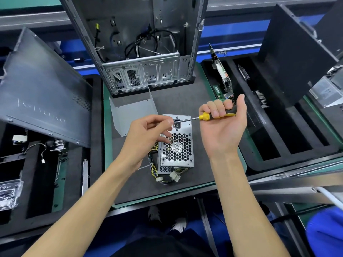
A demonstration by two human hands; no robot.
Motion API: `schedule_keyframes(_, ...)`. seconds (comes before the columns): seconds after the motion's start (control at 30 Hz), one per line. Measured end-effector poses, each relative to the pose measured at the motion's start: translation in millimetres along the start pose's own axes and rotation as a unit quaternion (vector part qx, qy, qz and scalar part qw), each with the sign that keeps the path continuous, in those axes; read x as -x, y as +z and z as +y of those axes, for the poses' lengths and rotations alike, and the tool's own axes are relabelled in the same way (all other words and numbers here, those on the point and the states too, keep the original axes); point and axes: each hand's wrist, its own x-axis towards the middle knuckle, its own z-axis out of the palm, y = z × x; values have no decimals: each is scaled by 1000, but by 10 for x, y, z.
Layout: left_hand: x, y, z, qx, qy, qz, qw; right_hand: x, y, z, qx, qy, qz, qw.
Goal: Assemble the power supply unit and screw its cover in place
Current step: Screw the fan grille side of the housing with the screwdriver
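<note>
A silver power supply unit (179,145) with a honeycomb fan grille lies on the dark mat (194,101), its yellow and black cables (161,175) trailing toward me. Behind it to the left lies a bent grey metal cover plate (130,110). My right hand (222,125) grips a yellow and black screwdriver (204,116) held level above the unit, shaft pointing left. My left hand (148,132) pinches at the shaft's tip with thumb and forefinger; whatever is between them is too small to make out.
An open computer case (141,52) stands upright at the back of the mat. A dark side panel (42,93) leans at the left over a foam tray with parts. Circuit boards (222,76) stand in a slotted foam tray (278,138) at the right. Another panel (297,49) leans far right.
</note>
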Motion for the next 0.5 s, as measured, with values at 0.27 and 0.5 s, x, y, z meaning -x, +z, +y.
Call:
schedule_keyframes(0.27,219,-230,-324,-65,-136,65,986,216,129,-24,134,-9,-104,985)
schedule_keyframes(0.5,546,-218,-566,52,-186,-59,979,453,151,84,215,-4,-178,960)
